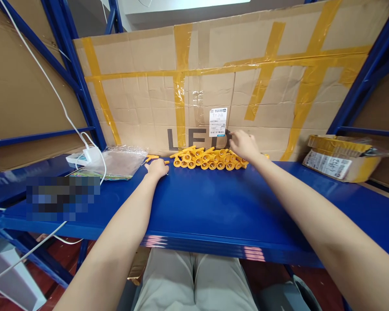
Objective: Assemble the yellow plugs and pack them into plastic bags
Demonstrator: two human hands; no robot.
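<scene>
Several small yellow pieces with round, cup-shaped ends, much like mini flashlights, lie stacked in a low pile (214, 159) on the blue shelf against the cardboard. My left hand (157, 168) is closed low over the shelf, left of the pile. A yellow tip and a bit of metal show at its fingers, and more yellow pieces (152, 157) lie just behind it. Above the right end of the pile, my right hand (244, 144) has its fingers curled in front of the cardboard. What it holds, if anything, is hidden.
A large taped cardboard sheet (142, 103) stands behind the shelf (214, 207). To the left lie a clear plastic bag (125, 160), a white plug (91, 154) with cables and a blurred-out object (63, 196). An opened carton (340, 160) sits at right, near the blue frame posts.
</scene>
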